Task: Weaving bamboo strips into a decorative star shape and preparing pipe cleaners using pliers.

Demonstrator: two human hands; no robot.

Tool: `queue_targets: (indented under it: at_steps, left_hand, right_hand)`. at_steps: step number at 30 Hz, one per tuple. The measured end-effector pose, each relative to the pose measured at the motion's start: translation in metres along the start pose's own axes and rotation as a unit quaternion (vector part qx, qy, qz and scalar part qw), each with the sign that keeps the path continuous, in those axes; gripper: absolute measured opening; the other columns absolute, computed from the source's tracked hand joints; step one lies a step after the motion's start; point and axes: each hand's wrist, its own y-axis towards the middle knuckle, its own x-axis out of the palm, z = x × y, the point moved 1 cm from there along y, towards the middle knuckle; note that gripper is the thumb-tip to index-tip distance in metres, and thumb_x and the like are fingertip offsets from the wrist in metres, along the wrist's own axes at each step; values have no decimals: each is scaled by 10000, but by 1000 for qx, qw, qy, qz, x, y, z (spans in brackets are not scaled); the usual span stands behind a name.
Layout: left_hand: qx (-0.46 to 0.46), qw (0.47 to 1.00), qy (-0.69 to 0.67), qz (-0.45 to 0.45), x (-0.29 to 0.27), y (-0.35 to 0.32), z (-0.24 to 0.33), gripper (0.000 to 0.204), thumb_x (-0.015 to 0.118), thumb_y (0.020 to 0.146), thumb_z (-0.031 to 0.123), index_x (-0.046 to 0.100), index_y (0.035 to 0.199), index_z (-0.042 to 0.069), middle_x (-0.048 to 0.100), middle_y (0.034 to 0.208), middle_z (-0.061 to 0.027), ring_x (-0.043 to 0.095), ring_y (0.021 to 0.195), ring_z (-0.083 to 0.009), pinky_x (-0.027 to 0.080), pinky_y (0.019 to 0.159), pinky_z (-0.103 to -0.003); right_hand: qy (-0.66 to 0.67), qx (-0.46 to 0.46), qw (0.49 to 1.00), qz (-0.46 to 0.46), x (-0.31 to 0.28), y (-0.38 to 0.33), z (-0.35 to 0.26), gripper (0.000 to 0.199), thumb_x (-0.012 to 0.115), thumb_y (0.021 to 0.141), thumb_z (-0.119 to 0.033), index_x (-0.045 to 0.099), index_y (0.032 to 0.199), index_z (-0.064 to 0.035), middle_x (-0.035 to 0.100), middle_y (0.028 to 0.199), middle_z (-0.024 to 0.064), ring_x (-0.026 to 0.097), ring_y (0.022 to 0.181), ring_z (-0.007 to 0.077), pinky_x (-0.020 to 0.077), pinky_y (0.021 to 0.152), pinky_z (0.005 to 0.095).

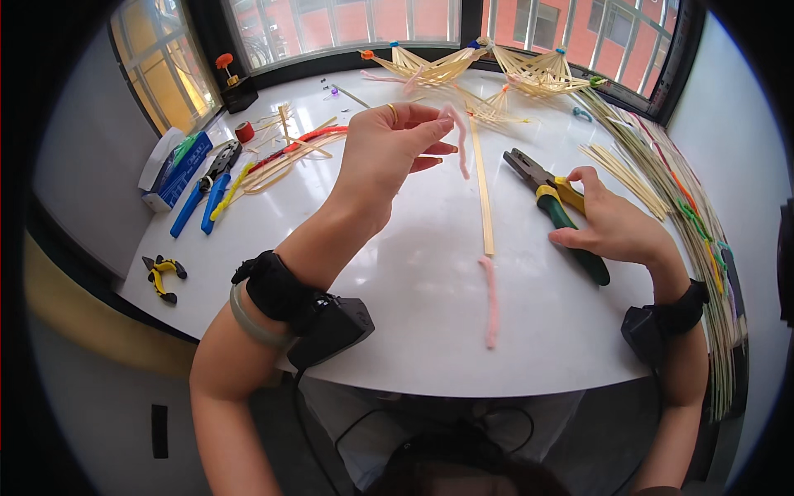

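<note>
My left hand (376, 153), raised over the middle of the table, pinches a short pink pipe cleaner (462, 153) between thumb and fingertips; it dangles in a bend. On the right, my right hand (624, 221) grips combination pliers (556, 211) with green and yellow handles, its fingers on the yellow handle and its thumb by the green one. The jaws point away from me, to the far left. A flat bamboo strip (482, 198) runs from the far side toward me. Near its close end lies another pink pipe cleaner (491, 306).
Woven bamboo pieces (426, 70) with coloured ties stand at the back. On the left are blue-handled pliers (217, 194), small yellow-and-black pliers (165, 277), a tissue box (176, 174) and a red spool (244, 132). Loose bamboo strips (628, 178) and long sticks line the right.
</note>
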Motion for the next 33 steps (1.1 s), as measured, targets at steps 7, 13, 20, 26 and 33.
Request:
queue_targets:
  at_steps: [7,13,20,26,33]
  left_hand:
    - [-10,1000,-2,27,2,2,1,201,641,820,213,625,961,70,634,850,-45,615,738,-114,491,702,-249]
    - [23,1000,8,15,-5,7,-4,199,641,820,205,626,962,66,638,845,-39,597,726,-103,490,695,-239]
    - [31,999,24,9,-4,5,0,205,633,829,216,617,924,36,652,832,-59,619,716,-118,498,658,-237]
    - [99,995,8,16,1,1,7,222,625,836,244,619,927,41,647,824,-64,641,712,-130,508,661,-238]
    - [215,976,21,16,3,-1,9,214,616,844,217,615,946,29,634,799,-49,630,706,-109,518,659,-225]
  right_hand:
    - [-35,-47,993,106,22,9,19,422,630,678,-260,519,941,50,544,853,211,545,803,319,440,723,364]
    - [-10,-63,955,290,23,19,20,296,606,644,-179,575,824,53,545,835,178,555,761,274,440,691,379]
    - [540,-109,835,12,0,-20,-20,370,661,664,-173,577,937,62,605,942,140,596,843,181,447,824,288]
    - [588,-107,798,-73,6,-31,-24,343,655,704,-99,556,989,63,575,973,125,560,922,157,405,887,266]
    - [680,-93,715,-134,8,-28,-22,320,610,740,-102,535,992,80,538,1065,175,560,1030,288,445,907,375]
